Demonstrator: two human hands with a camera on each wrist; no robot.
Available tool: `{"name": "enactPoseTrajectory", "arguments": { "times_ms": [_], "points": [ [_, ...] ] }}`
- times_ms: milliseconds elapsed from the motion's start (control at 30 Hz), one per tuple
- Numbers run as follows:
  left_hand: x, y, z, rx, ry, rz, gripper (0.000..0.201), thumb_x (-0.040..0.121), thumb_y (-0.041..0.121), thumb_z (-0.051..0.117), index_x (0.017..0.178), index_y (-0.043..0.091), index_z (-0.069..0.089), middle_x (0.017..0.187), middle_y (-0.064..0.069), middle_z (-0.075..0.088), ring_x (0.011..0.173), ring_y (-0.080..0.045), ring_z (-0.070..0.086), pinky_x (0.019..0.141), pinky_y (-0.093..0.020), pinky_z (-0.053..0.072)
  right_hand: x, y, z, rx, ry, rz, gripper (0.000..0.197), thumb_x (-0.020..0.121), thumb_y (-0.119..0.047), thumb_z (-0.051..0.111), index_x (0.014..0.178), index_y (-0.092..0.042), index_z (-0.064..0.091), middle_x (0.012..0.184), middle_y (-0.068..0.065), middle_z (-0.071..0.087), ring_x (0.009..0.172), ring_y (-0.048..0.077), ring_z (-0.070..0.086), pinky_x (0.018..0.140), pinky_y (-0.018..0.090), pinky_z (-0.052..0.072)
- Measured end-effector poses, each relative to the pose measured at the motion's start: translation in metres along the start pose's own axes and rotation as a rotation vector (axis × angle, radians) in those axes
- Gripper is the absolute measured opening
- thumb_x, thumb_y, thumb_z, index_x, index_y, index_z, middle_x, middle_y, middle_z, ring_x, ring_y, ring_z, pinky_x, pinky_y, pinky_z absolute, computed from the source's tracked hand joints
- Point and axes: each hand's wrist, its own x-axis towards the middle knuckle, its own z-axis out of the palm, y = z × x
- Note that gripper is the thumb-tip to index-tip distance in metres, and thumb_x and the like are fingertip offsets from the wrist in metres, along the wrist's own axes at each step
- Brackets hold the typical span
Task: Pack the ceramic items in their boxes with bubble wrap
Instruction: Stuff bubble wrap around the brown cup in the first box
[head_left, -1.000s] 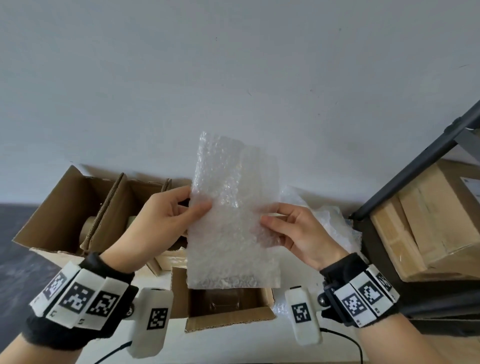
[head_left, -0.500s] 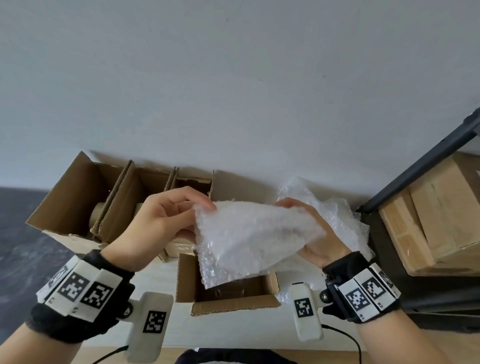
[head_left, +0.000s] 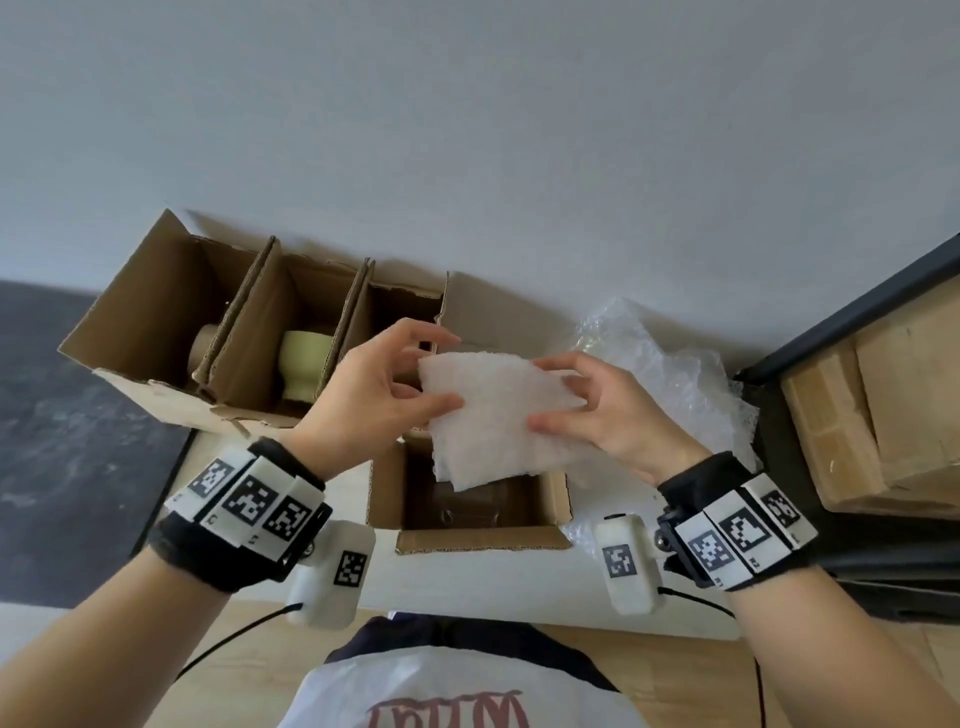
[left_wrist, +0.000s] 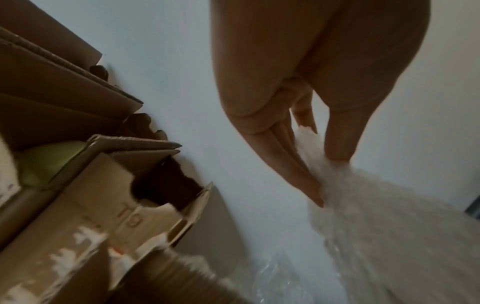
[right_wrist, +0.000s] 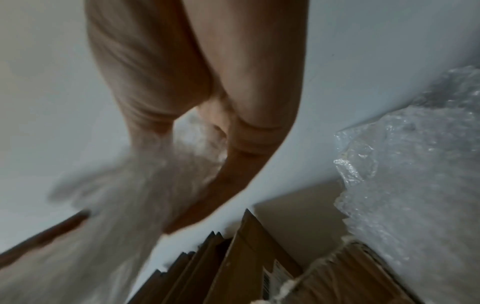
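Observation:
A folded sheet of bubble wrap (head_left: 498, 415) hangs over a small open cardboard box (head_left: 558, 499), which has something wrapped in clear plastic inside. My left hand (head_left: 384, 384) pinches the sheet's left edge between thumb and fingers (left_wrist: 306, 181). My right hand (head_left: 597, 410) pinches its right edge (right_wrist: 182, 156). A pale green ceramic cup (head_left: 304, 364) stands in the middle compartment of the long divided box (head_left: 156, 291) at the back left; a beige ceramic piece (head_left: 205, 343) sits in the left compartment.
A loose heap of bubble wrap (head_left: 670, 374) lies on the white table (head_left: 467, 582) at the right, against the wall. A dark metal shelf (head_left: 852, 322) with stacked cardboard boxes (head_left: 883, 415) stands at the far right. The floor at left is dark.
The bubble wrap, held upright and spread a second ago, has been folded over into a smaller, flatter pad and lowered toward the small box. Both hands have kept hold of it.

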Motion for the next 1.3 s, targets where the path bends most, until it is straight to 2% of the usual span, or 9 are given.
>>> {"name": "enactPoseTrajectory", "arguments": {
  "times_ms": [167,333,433,533,767,900,1033,1133,1300],
  "points": [
    [-0.028,-0.061,-0.004,0.468,-0.164,-0.095,0.063,0.079,0.049,0.062,0.137,0.036,0.039,0.131,0.011,0.054,0.114,-0.003,0.054,0.092,-0.017,0.043,-0.009,0.015,-0.004,-0.128,0.19,-0.023,0.044,0.07,-0.018,0.081,0.103,-0.038,0.061,0.118,-0.011,0.062,0.115,0.011,0.057,0.098,0.036,0.048],
    [-0.061,-0.121,-0.005,0.996,-0.298,-0.091,0.085,0.081,0.074,0.024,0.15,0.024,0.021,0.157,0.009,0.012,0.145,-0.006,0.001,0.117,-0.026,-0.003,-0.017,0.021,0.018,-0.316,0.118,-0.033,0.037,0.071,-0.016,0.081,0.094,-0.038,0.061,0.102,-0.02,0.063,0.098,-0.011,0.056,0.082,0.006,0.044],
    [-0.065,-0.14,-0.003,1.015,-0.31,-0.106,0.095,0.075,0.079,0.012,0.152,0.023,0.005,0.156,0.01,-0.007,0.14,-0.002,-0.017,0.115,-0.029,-0.013,-0.014,0.026,0.048,-0.397,0.086,-0.046,0.03,0.075,-0.012,0.078,0.094,-0.029,0.062,0.092,-0.015,0.062,0.084,-0.002,0.058,0.072,0.006,0.044],
    [-0.067,-0.152,-0.002,0.961,-0.31,-0.092,0.098,0.072,0.081,0.013,0.151,0.025,-0.002,0.157,0.01,-0.01,0.141,-0.002,-0.015,0.116,-0.028,-0.01,-0.01,0.03,0.074,-0.605,0.101,-0.101,0.024,0.079,-0.006,0.072,0.098,-0.018,0.063,0.077,-0.011,0.053,0.066,0.004,0.047,0.062,0.018,0.038],
    [-0.069,-0.165,0.002,0.845,-0.26,-0.043,0.099,0.079,0.069,0.049,0.151,0.021,0.002,0.158,0.008,-0.005,0.143,-0.004,-0.01,0.118,-0.027,-0.005,0.003,0.034,0.116,-1.178,-0.05,-0.221,0.024,0.088,0.001,0.052,0.11,-0.009,0.054,0.11,0.008,0.057,0.071,0.027,0.06,0.058,0.033,0.048],
    [-0.069,-0.167,0.003,0.819,-0.245,-0.032,0.099,0.079,0.068,0.052,0.151,0.021,0.003,0.158,0.009,-0.005,0.144,-0.005,-0.007,0.118,-0.026,-0.005,0.015,0.035,0.132,-1.153,-0.053,-0.213,0.027,0.093,-0.002,0.047,0.12,-0.006,0.047,0.106,0.012,0.06,0.078,0.032,0.062,0.06,0.036,0.045],
    [-0.068,-0.171,0.003,0.824,-0.244,-0.03,0.1,0.079,0.069,0.051,0.151,0.02,0.0,0.158,0.007,-0.007,0.145,-0.007,-0.005,0.117,-0.025,-0.006,0.022,0.035,0.133,-1.071,-0.003,-0.156,0.016,0.091,-0.014,0.057,0.101,-0.01,0.046,0.08,0.007,0.063,0.074,0.031,0.062,0.062,0.036,0.046],
    [-0.068,-0.173,0.004,0.817,-0.249,-0.024,0.101,0.08,0.069,0.05,0.151,0.019,0.0,0.158,0.006,-0.008,0.145,-0.008,-0.004,0.116,-0.023,-0.009,0.021,0.038,0.127,-0.95,-0.183,-0.109,0.022,0.086,-0.025,0.065,0.1,-0.012,0.054,0.083,0.005,0.065,0.075,0.026,0.058,0.065,0.033,0.045],
    [-0.068,-0.177,0.004,0.795,-0.237,-0.004,0.1,0.079,0.07,0.049,0.152,0.019,0.002,0.155,0.008,-0.011,0.145,-0.007,-0.005,0.114,-0.021,-0.01,0.032,0.049,0.134,-1.042,-0.578,-0.06,0.023,0.093,-0.008,0.043,0.108,-0.01,0.061,0.106,0.005,0.059,0.1,0.024,0.05,0.082,0.037,0.043]
  ]
}}
